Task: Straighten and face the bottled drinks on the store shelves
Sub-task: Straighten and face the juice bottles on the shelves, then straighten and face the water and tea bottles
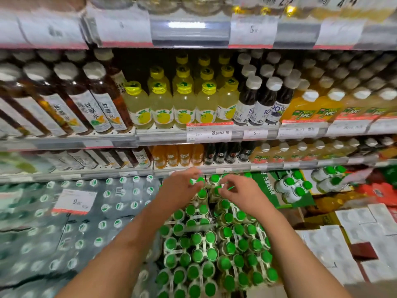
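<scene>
Both hands at rear of green-capped bottle packs (206,244), low stack below shelves. Left hand (182,188) pinches cap; right hand (238,191) curled, hold unclear. Step: squaring rear pack. Next: likely nudge flush, labels forward.

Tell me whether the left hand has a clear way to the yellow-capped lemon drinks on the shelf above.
Probably yes: the left hand is at the green-capped bottles, and nothing blocks the front-row lemon drinks.
</scene>
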